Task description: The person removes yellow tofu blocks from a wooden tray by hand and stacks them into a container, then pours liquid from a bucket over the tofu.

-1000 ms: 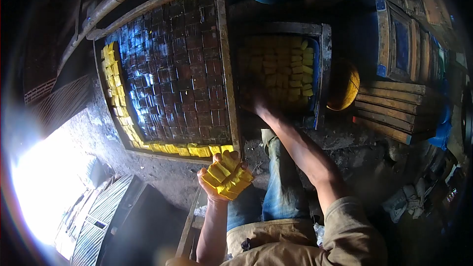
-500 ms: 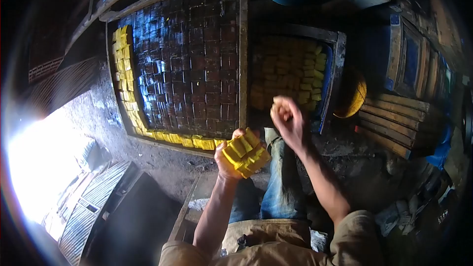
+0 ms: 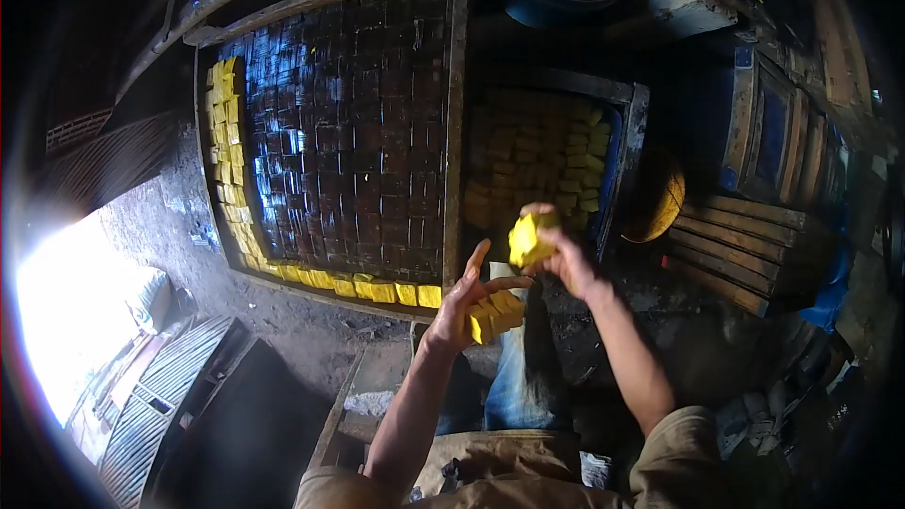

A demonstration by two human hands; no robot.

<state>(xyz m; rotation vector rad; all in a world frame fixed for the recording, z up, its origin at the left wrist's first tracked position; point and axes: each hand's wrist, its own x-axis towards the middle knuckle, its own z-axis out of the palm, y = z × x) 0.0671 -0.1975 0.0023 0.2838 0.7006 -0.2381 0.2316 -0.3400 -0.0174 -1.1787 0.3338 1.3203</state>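
Note:
Near the centre, my left hand (image 3: 460, 313) holds several yellow blocks (image 3: 496, 315), its thumb and forefinger raised off them. Just up and to the right, my right hand (image 3: 563, 259) grips more yellow pieces (image 3: 531, 240). A woven tray (image 3: 454, 132) with a wooden frame lies at the left. Yellow blocks (image 3: 226, 137) line its left and lower edges. Beyond my right hand, a dark wooden-framed box (image 3: 633, 132) with a blue lining contains rows of yellow blocks (image 3: 575, 146), dim in the shade.
A blue tub (image 3: 528, 14) is at the top. Right of the box are a yellow round container (image 3: 671, 198) and stacked wooden frames (image 3: 735, 236). Corrugated sheeting (image 3: 160, 405) lies at the lower left, beside bright light.
My right hand came out of the box area and now grips yellow pieces beside my left hand. The left hand's grip has loosened and it shows fewer blocks.

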